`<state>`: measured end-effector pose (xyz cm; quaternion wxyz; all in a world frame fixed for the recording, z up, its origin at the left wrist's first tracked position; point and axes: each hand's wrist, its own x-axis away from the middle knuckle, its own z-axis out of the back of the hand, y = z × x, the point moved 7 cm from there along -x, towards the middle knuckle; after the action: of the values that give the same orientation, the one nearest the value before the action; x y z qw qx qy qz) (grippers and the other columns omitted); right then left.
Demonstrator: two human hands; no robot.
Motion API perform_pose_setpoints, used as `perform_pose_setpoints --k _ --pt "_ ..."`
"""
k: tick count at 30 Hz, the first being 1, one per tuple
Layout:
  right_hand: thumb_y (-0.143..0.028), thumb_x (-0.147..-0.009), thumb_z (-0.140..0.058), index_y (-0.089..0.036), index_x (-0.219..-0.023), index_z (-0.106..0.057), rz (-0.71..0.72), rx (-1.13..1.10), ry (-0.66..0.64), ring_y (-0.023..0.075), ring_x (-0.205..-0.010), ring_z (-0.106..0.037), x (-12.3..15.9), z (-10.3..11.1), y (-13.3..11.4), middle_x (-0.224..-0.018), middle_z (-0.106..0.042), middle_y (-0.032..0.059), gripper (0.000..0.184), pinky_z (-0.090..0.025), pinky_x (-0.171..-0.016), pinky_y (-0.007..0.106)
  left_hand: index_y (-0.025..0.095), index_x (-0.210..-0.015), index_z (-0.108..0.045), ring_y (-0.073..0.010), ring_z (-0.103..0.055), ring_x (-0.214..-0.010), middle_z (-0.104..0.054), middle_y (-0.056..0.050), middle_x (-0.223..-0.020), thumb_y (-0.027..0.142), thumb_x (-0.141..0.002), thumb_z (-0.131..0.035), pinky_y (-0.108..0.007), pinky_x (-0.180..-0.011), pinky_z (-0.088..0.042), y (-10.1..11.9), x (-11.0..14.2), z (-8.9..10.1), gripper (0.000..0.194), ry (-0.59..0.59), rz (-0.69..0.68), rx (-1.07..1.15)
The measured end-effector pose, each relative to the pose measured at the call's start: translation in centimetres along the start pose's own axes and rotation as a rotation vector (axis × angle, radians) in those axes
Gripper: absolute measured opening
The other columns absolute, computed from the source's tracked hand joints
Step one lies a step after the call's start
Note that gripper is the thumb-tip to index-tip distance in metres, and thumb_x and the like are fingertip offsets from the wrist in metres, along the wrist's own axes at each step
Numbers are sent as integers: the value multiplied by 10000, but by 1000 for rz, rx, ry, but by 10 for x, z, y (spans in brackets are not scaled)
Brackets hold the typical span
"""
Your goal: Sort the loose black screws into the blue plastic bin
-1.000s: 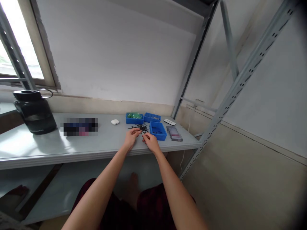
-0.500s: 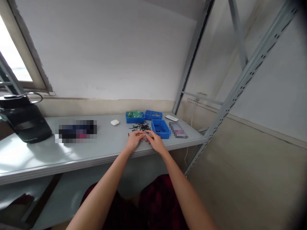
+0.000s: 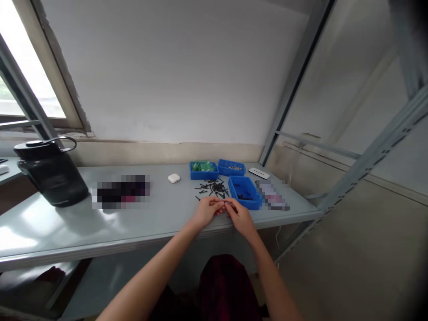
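Observation:
Over the front part of the grey table, my left hand [image 3: 206,212] and my right hand [image 3: 241,217] meet at the fingertips. Both are closed in a pinch. A tiny dark thing shows between the fingertips, too small to name. Just beyond the hands lies a loose pile of black screws [image 3: 217,188]. Close by my right hand stands a blue bin [image 3: 253,205] with some dark pieces inside. Behind the pile, another blue bin [image 3: 204,175] holds green plastic bags [image 3: 203,166]. Beside it, a third blue bin [image 3: 226,172] contains small light metal pieces [image 3: 235,168].
A large black bottle [image 3: 55,178] stands at the left of the table [image 3: 160,209]. A blurred-out dark item and a white case [image 3: 174,178] lie between it and the bins. To the right are a white flat object [image 3: 259,173], a blurred-out phone-like item and metal shelf posts [image 3: 296,89].
The view has swung left, so everything sits further right in the picture. Both hands stay together in front of the screw pile, fingertips still pinched.

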<state>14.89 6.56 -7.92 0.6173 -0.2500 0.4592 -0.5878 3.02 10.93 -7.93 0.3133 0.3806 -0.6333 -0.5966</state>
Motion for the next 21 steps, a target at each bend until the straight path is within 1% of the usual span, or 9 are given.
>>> perform_pose_setpoints --k 4,6,7,9,11,13,16,19,21 --pt "-446 -899 -459 -222 -1012 -627 -9 28 30 213 -776 -635 2 1 3 -862 -695 48 301 -468 -713 319 141 -865 -573 -114 -538 -588 -594 8 -617 387 -700 -733 -259 -622 -427 -7 -12 6 336 -55 79 70" --pt "-452 -898 -471 -225 -1006 -626 -21 55 32 213 -776 -636 4 0 4 -861 -697 47 296 -466 -709 318 144 -871 -579 -115 -543 -587 -589 13 -614 390 -708 -731 -260 -622 -431 -8 -18 10 332 -81 89 41" --pt "-456 -899 -472 -225 -1009 -624 -32 66 30 212 -765 -634 4 0 5 -855 -697 47 298 -465 -704 318 142 -850 -591 -119 -549 -593 -591 8 -617 385 -712 -729 -262 -624 -433 -7 -21 11 312 -115 82 -1" --pt "-468 -899 -473 -222 -1012 -618 -58 76 35 211 -747 -633 4 -1 8 -853 -699 50 307 -465 -684 317 135 -816 -622 -139 -590 -675 -632 -24 -698 350 -729 -719 -276 -675 -449 -1 -25 9 251 -210 20 -75" --pt "-476 -895 -478 -220 -1025 -608 -75 68 54 210 -725 -632 5 0 11 -832 -697 51 315 -468 -664 316 136 -823 -641 -158 -615 -739 -659 -41 -760 317 -723 -728 -291 -721 -459 2 -28 7 223 -268 -17 -87" --pt "-479 -895 -478 -222 -1034 -600 -88 55 67 211 -721 -633 5 1 14 -815 -694 50 317 -473 -658 317 141 -863 -649 -164 -623 -751 -666 -38 -764 293 -706 -745 -297 -733 -459 0 -31 8 239 -278 6 -56" --pt "-485 -892 -482 -220 -1031 -590 -115 47 99 205 -690 -632 7 -1 16 -800 -691 51 318 -482 -644 318 146 -911 -655 -152 -613 -709 -659 -23 -722 282 -674 -776 -291 -713 -451 -8 -34 11 299 -262 99 78" --pt "-489 -886 -494 -217 -1014 -582 -129 31 154 199 -663 -632 6 -5 11 -786 -688 50 313 -490 -622 313 132 -822 -670 -122 -573 -662 -639 -17 -703 291 -655 -793 -266 -677 -432 -11 -35 13 261 -266 141 222" --pt "-489 -873 -519 -218 -949 -577 -101 35 176 202 -696 -641 3 -11 2 -798 -685 54 288 -494 -629 308 124 -762 -669 -113 -553 -655 -624 -17 -697 304 -670 -783 -258 -665 -425 -9 -33 14 232 -275 135 246"
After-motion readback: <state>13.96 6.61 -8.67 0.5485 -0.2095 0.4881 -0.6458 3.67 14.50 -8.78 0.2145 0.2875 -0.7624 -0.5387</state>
